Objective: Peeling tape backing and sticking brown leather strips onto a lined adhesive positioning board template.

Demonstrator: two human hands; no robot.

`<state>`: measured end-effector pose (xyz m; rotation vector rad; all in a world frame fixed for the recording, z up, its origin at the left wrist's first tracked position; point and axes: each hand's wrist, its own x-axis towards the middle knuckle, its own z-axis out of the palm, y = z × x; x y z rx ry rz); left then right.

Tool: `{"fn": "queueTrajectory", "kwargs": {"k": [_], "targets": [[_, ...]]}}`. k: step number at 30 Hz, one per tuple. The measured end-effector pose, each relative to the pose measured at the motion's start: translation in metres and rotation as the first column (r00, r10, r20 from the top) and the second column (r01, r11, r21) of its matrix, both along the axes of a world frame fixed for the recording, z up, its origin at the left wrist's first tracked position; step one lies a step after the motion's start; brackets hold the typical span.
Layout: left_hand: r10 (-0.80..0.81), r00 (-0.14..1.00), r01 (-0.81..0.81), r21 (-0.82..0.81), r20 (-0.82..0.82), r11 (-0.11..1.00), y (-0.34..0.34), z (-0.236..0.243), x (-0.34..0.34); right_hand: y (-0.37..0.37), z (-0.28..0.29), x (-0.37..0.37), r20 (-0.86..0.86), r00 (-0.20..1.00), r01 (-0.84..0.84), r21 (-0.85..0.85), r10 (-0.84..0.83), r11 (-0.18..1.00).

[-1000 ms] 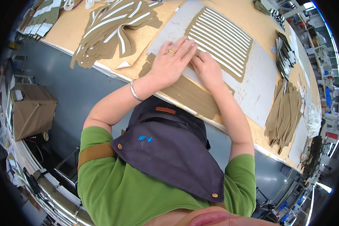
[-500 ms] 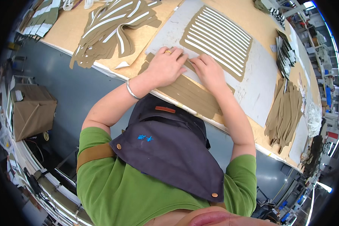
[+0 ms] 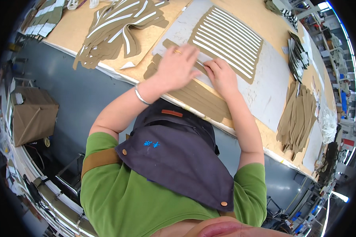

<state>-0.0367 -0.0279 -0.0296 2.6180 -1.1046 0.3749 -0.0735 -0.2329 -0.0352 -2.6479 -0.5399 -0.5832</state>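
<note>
Left hand (image 3: 178, 67) has shifted slightly up the frame and spread its fingers since the last view; the right hand (image 3: 222, 77) stays near its place.

At upper centre, a brown strip (image 3: 169, 43) lies on the grey board (image 3: 267, 98), its far end showing beyond the left hand, its middle covered. The left hand is open and motion-blurred, so contact is hard to tell; the right hand's thumb and fingertips bunch at the strip, but I cannot tell whether they grip it. White-striped brown pieces (image 3: 230, 41) lie just above. At the left of the frame stands a brown box (image 3: 35, 116), its contents hidden. At the right edge, a pale bundle (image 3: 329, 126) is too muddled to identify. The surface (image 3: 77, 27) is cut off at the top.
</note>
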Motion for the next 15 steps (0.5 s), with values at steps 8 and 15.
{"fn": "queueTrajectory", "kwargs": {"k": [8, 15], "targets": [[-0.017, 0.998, 0.03, 0.204, -0.066, 0.979, -0.014, 0.01, -0.024, -0.032, 0.015, -0.035, -0.065, 0.997, 0.033, -0.076, -0.038, 0.997], [0.025, 0.999, -0.028, 0.068, 0.045, 0.997, -0.022, 0.005, -0.019, -0.032, 0.009, -0.04, -0.034, 0.998, 0.058, -0.064, -0.06, 0.996]]}}
